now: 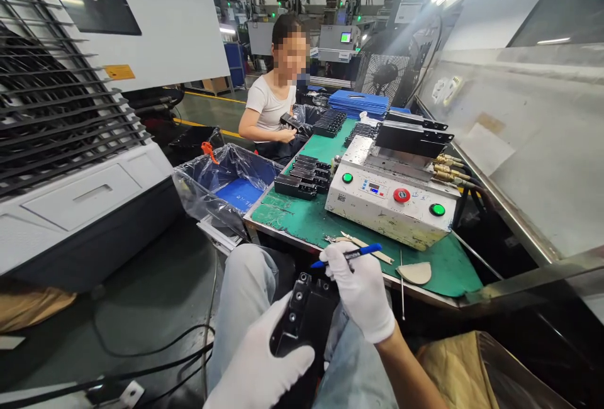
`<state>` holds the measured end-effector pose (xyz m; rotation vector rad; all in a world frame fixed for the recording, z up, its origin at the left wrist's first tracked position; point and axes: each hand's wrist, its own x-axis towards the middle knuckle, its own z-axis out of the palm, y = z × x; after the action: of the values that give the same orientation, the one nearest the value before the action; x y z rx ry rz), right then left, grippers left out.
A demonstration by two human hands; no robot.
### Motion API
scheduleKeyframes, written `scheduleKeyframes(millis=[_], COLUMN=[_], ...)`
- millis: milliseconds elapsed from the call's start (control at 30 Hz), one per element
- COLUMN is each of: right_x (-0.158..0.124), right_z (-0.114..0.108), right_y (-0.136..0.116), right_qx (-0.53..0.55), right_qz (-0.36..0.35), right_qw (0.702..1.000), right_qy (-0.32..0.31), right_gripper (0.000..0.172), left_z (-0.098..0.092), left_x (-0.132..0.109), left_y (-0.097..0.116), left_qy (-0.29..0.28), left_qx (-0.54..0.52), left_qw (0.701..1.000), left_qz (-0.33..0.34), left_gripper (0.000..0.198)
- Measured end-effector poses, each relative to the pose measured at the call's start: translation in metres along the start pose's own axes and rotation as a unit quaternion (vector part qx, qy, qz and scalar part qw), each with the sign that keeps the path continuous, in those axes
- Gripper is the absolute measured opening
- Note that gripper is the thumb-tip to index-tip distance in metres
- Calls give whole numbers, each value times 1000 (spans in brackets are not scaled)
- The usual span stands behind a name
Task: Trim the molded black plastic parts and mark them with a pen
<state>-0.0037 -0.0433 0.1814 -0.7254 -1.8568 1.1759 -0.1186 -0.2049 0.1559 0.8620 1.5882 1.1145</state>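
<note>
My left hand (262,358), in a white glove, is wrapped round a black plastic housing (309,318) held above my lap. Two screw holes with metal inserts show along the housing's left side, and its lower end is partly hidden by my thumb. In my right hand (361,289), also gloved, is a blue-capped marker pen (346,256), pinched between thumb and fingers above the housing's far end. The pen does not touch the housing. Just beyond my right hand, cutting pliers (333,239) and a pale flat stick (372,249) lie at the table's edge.
A white machine (387,204) with green and red buttons stands on the green table (268,217). Rows of black housings (304,176) lie to its left. Across the table, a person (271,107) holds a similar part. A plastic-lined bin (226,176) stands left.
</note>
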Motion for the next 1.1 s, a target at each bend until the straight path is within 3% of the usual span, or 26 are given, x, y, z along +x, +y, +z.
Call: scheduleKeyframes(millis=[200, 467, 633, 733, 900, 1100], right_x=[-14, -13, -22, -28, -27, -21], right_z=[-2, 0, 0, 2, 6, 6], right_y=[-14, -13, -17, -18, -9, 1], right_qx=[15, -84, -30, -14, -106, -155], right_qz=[-12, -88, -92, -92, -115, -164], right_qw=[999, 990, 994, 993, 979, 967], right_qy=[-46, -72, -53, -76, -133, -120], right_gripper=[36, 33, 32, 32, 34, 30], left_z=[3, 2, 0, 0, -2, -1], left_x=[2, 4, 5, 7, 12, 20], left_y=[4, 2, 2, 6, 9, 2], left_qy=[26, 21, 26, 33, 40, 40], left_qx=[9, 53, 53, 39, 50, 48], left_qw=[1000, 998, 998, 998, 997, 997], left_qz=[3, 6, 11, 26, 41, 49], left_gripper=[70, 70, 64, 59, 58, 59])
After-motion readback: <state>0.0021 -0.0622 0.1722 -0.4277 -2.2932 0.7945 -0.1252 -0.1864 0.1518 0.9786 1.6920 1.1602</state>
